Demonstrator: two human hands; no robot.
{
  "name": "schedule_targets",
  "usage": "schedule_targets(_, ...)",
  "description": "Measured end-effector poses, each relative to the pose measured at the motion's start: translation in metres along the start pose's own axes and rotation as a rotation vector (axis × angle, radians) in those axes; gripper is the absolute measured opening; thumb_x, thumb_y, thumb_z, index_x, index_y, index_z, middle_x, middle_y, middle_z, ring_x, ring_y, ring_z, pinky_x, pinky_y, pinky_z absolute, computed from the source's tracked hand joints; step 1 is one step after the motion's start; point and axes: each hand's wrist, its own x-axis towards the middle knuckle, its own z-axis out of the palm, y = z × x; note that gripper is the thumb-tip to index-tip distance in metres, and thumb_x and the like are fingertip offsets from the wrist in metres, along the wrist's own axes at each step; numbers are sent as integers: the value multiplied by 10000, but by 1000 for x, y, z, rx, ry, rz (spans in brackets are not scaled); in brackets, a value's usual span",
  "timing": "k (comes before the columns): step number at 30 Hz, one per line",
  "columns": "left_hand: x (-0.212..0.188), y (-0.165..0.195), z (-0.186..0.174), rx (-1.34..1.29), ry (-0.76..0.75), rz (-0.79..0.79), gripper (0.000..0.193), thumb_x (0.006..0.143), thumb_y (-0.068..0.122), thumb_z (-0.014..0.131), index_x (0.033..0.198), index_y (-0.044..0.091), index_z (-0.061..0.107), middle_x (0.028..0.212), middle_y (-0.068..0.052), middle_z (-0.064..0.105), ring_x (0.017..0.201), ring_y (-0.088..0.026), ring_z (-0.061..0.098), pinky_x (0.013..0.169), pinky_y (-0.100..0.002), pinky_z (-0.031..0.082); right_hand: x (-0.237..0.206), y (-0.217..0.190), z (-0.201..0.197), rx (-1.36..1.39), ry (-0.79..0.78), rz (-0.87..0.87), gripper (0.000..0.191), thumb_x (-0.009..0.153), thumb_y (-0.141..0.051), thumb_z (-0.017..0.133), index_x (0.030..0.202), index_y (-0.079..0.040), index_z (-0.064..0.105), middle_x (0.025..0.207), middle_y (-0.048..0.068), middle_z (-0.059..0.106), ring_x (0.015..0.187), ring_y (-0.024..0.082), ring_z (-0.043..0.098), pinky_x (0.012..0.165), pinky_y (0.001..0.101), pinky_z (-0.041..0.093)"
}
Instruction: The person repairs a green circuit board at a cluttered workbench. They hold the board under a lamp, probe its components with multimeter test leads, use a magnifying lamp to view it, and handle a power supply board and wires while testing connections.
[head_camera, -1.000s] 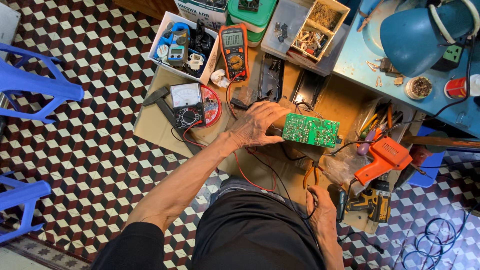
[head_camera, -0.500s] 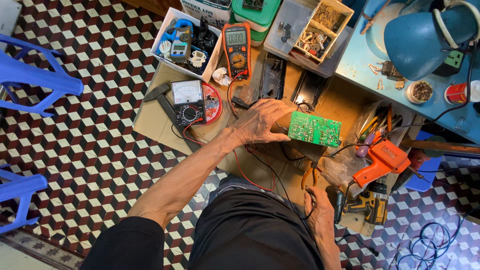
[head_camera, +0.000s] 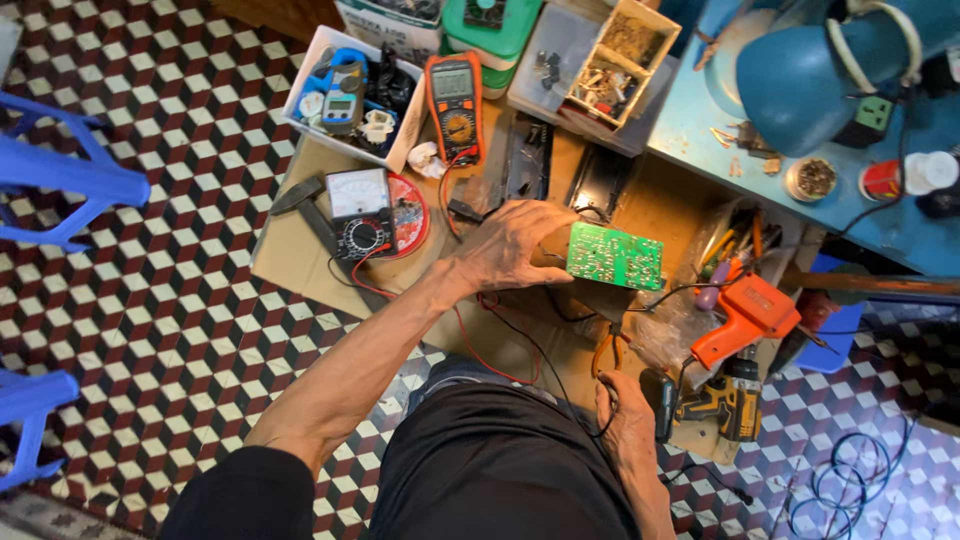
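My left hand (head_camera: 515, 245) reaches out over a sheet of cardboard (head_camera: 290, 260) on the floor and grips the left edge of a green circuit board (head_camera: 615, 256), copper side up. My right hand (head_camera: 628, 432) rests low beside my knee, fingers curled around a thin black wire; orange-handled pliers (head_camera: 606, 350) lie just above it. Red and black test leads (head_camera: 480, 345) run under my left forearm toward an analog multimeter (head_camera: 360, 210) at the left.
An orange digital multimeter (head_camera: 455, 105) and a white bin of meters (head_camera: 345, 90) lie at the back. An orange soldering gun (head_camera: 745, 318) and a yellow-black drill (head_camera: 725, 400) lie at right. Blue lamp (head_camera: 800, 65) on a blue table; blue plastic stools (head_camera: 60, 180) at left.
The view has shifted slightly. My left hand still holds the green board in nearly the same spot; my right hand stays by my knee.
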Motion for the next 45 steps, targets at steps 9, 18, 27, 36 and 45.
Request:
schedule_targets(9,3,24,4,-59,-48,-90,758,770,398,867,1383,58,579,1341,-142,638,1263,-340,602,1111,-446,456,-8,13,-7,20,29,8,212,910,-56,654,1117,-9,653,1056,172,695,886,326,710,767,376,551)
schedule_targets(18,3,42,6,-141,-82,-231,729,779,409,861,1332,22,586,1321,-172,631,1234,-329,630,1066,-422,495,-14,12,-14,46,48,98,196,918,-78,651,1108,-29,656,1011,160,689,857,323,705,747,383,544)
schedule_targets(27,0,51,9,-193,-137,-422,745,759,463,851,1317,39,598,1229,-160,644,1154,-303,656,991,-417,524,-11,8,-23,77,24,128,207,926,-85,642,1124,-24,647,1016,171,671,845,326,691,746,393,533)
schedule_targets(36,-5,45,25,-692,-287,-1121,665,787,542,762,1233,55,682,1153,-60,687,1059,-170,627,925,-300,476,-12,13,-22,85,48,139,207,925,-94,639,1121,-29,652,998,176,675,850,335,691,746,391,535)
schedule_targets(45,-18,34,35,-1191,-210,-1216,570,820,482,774,1181,61,643,1052,-38,640,1029,-136,608,979,-293,468,-9,14,-22,63,26,180,217,924,-98,637,1129,-31,655,1033,172,688,894,339,699,774,396,543)
